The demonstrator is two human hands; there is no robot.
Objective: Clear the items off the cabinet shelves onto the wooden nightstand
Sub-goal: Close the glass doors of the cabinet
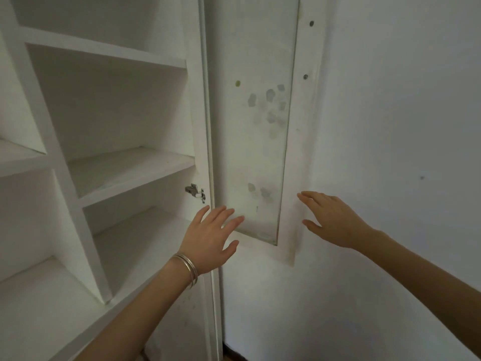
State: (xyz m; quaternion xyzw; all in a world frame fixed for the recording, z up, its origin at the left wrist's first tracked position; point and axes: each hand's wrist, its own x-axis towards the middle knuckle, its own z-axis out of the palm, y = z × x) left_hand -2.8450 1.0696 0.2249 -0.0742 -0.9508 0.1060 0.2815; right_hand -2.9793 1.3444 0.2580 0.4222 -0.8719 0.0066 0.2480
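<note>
White shelves [125, 168] are shown at left; no items or nightstand can be made out. Lower centre, left hand [210, 238] and right hand [333, 222] are held flat, fingers spread, nothing gripped, at the open glass door [257, 126], probably to swing it.

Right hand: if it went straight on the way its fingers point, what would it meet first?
Probably the open cabinet door's white frame, just beside the glass panel. Fingertips of the right hand look close to it, though depth is unclear.

White cabinet shelves [130, 165] at left, door [299, 157] open.
</note>
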